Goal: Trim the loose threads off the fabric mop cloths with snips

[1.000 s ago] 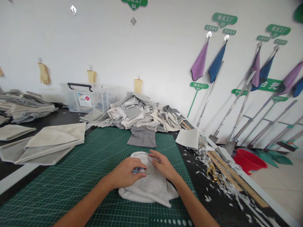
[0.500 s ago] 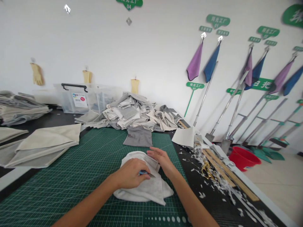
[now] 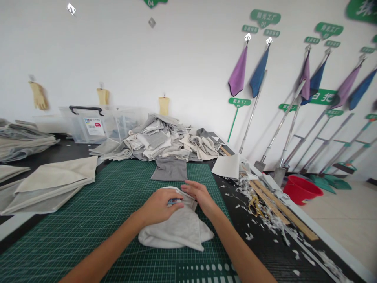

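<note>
A light grey cloth (image 3: 179,230) lies rumpled on the green cutting mat (image 3: 118,208). My left hand (image 3: 161,204) is over the cloth's upper left part, its fingers closed on a small blue tool (image 3: 174,201), whose tip is hard to make out. On the cloth's upper right edge rests my right hand (image 3: 200,195), fingers stretched out and apart, holding nothing. A darker grey folded cloth (image 3: 170,169) lies on the mat just beyond both hands.
Behind the mat is a heap of grey and white cloths (image 3: 159,137), with a clear plastic box (image 3: 79,129) to its left. Folded cloths (image 3: 55,181) lie at left. Wooden strips (image 3: 294,220), gold scissors (image 3: 255,206) and white scraps lie at right, near a red bucket (image 3: 302,190).
My left hand has moved a little up and left with the blue tool, nearer my right hand. The view has shifted slightly.
</note>
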Action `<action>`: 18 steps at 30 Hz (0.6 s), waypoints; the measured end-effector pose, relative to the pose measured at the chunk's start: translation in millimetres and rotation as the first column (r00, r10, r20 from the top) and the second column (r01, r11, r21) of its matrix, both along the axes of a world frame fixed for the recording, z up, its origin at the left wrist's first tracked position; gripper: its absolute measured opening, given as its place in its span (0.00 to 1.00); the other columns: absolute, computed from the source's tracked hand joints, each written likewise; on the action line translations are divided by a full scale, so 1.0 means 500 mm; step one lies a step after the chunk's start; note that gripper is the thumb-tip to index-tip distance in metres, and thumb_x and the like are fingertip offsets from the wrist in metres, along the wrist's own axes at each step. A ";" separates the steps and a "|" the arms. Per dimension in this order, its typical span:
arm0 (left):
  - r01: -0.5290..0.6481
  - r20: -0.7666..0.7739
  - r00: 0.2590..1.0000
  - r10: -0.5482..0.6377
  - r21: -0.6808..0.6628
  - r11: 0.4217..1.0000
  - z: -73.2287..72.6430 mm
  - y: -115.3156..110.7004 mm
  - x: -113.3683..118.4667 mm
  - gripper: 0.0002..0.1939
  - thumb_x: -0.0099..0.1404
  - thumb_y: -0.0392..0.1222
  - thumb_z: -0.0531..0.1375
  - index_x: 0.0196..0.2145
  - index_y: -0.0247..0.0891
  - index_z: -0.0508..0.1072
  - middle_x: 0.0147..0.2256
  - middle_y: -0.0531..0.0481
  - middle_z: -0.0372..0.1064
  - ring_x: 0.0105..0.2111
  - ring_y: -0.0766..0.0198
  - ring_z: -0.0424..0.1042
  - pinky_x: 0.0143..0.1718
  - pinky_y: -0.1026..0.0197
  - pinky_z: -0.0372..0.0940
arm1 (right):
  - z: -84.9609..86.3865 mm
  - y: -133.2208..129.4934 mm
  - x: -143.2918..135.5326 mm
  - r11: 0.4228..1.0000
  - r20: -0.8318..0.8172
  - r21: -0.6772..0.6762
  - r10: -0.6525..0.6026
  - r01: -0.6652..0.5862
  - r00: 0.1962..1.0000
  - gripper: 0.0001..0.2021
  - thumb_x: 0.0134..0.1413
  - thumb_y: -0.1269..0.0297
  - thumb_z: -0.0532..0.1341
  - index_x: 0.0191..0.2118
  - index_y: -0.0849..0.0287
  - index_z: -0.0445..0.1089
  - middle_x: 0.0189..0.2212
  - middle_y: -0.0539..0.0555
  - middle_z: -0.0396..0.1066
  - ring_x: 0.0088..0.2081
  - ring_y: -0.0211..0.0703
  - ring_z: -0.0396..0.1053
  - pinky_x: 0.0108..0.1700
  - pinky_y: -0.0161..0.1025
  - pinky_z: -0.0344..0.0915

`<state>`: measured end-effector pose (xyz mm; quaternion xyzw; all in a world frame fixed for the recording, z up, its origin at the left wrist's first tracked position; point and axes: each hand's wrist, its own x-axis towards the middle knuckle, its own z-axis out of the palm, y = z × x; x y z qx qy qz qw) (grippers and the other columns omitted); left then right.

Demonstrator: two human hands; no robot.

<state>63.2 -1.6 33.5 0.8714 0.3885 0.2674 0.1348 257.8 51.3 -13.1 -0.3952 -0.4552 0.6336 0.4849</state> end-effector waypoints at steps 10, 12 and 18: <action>0.050 -0.001 0.999 -0.050 -0.048 0.998 -0.006 -0.006 -0.014 0.10 0.63 0.45 0.60 0.40 0.42 0.77 0.36 0.52 0.76 0.36 0.62 0.72 0.39 0.63 0.61 | 0.009 -0.006 -0.002 1.000 0.007 0.000 -0.004 0.004 1.000 0.25 0.35 0.61 0.70 0.44 0.61 0.72 0.40 0.59 0.77 0.45 0.52 0.74 0.57 0.49 0.61; 0.094 -0.038 0.995 -0.096 -0.062 0.994 -0.004 -0.025 -0.002 0.11 0.62 0.46 0.61 0.41 0.43 0.76 0.36 0.52 0.75 0.36 0.61 0.71 0.39 0.63 0.61 | 0.013 -0.011 -0.001 1.000 -0.008 0.006 0.001 -0.001 1.000 0.25 0.35 0.61 0.70 0.44 0.61 0.72 0.40 0.59 0.77 0.46 0.51 0.74 0.56 0.48 0.62; 0.163 -0.046 0.984 -0.169 -0.127 0.979 0.007 -0.063 0.017 0.09 0.65 0.45 0.59 0.37 0.40 0.77 0.33 0.51 0.75 0.34 0.62 0.71 0.39 0.63 0.60 | 0.010 -0.012 0.000 1.000 -0.022 0.027 0.004 -0.004 1.000 0.23 0.37 0.63 0.69 0.44 0.62 0.72 0.39 0.58 0.78 0.44 0.50 0.74 0.56 0.48 0.62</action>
